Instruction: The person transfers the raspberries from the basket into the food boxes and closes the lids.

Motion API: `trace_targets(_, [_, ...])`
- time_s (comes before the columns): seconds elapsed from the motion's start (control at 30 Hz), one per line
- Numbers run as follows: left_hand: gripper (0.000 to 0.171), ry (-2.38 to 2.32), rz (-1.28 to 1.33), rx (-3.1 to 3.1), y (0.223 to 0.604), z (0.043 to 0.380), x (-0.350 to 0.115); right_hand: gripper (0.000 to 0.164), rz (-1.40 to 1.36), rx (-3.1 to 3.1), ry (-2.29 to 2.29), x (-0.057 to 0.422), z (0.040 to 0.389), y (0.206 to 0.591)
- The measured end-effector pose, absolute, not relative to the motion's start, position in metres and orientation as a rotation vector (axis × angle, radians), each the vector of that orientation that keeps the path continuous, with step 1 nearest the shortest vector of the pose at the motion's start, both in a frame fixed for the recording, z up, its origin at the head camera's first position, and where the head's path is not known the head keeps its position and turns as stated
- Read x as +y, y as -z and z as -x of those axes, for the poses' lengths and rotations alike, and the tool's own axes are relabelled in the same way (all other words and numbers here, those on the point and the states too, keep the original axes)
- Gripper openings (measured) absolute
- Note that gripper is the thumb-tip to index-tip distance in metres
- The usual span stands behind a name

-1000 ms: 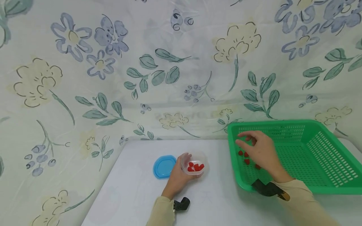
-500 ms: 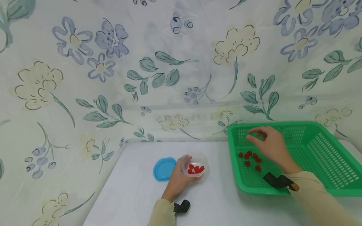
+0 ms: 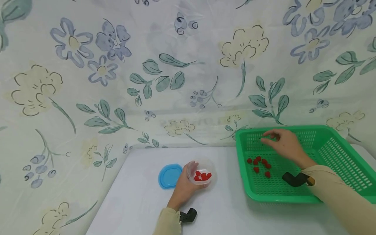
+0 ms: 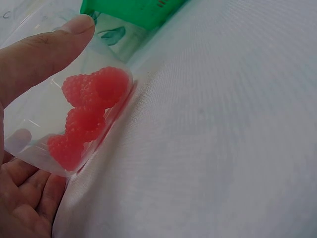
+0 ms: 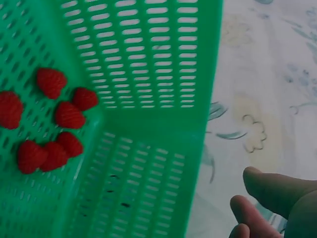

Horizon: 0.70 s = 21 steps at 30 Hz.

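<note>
Farther right than it is a second ago, my right hand (image 3: 283,143) now hangs over the far side of the green basket (image 3: 273,198), and the raspberries it partly hides in that earlier frame lie uncovered. Its thumb and fingers are loosely bent and apart, with nothing between them. Seven red raspberries (image 5: 69,114) sit near the basket's left wall, most of them close together, well below my fingertips. My left hand (image 3: 183,187) grips the clear container (image 3: 212,168) by its side, thumb on one flank and fingers round the other; a few raspberries lie at its bottom. Just beside that hand, the blue lid (image 3: 170,176) lies on the white table (image 3: 229,209).
</note>
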<state>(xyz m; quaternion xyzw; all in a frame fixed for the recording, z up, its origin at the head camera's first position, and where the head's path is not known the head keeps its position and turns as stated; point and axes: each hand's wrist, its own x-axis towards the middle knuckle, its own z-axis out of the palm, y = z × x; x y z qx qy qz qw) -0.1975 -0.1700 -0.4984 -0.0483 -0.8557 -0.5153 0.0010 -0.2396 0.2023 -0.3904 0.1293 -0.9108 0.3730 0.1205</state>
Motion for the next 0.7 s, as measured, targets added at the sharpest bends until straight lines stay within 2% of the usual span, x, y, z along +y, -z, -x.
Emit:
trace_targets(0.37, [0.095,1.630,0.161,-2.676,0.497,0.196,-0.169,0.049,-0.316,-2.841,-1.237,0.222,0.256,0.408])
trace_targets(0.7, [0.096,1.640,0.158,-2.676,0.497,0.196,-0.170,0.049,-0.361,-2.976,-1.387,0.224,0.267,0.421])
